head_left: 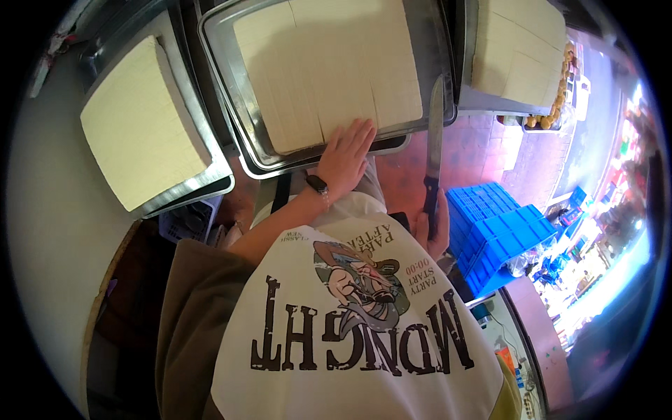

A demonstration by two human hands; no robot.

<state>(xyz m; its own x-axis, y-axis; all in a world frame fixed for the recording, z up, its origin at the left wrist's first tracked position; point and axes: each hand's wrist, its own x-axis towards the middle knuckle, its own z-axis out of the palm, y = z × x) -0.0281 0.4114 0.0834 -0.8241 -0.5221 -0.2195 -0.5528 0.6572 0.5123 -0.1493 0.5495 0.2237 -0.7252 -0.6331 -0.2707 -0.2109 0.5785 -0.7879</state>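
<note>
A broad pale slab that looks like tofu (336, 77) lies in a metal tray (246, 129) in front of me, with thin cut lines across its top. My left hand (344, 159) rests on the slab's near edge, its fingers stretched out and holding nothing. A dark smartwatch (316, 184) is on that wrist. At the tray's right side, my right hand (437, 234) is closed around the black handle of a long knife (435, 133). The blade points away from me, alongside the tray's right rim and apart from the slab.
Another pale slab (143, 126) sits on a metal tray (199, 185) at the left. A third slab (518, 52) is at the far right, beside a tray of round brown pieces (549, 120). Blue plastic crates (497, 238) stand at the right, below tray level.
</note>
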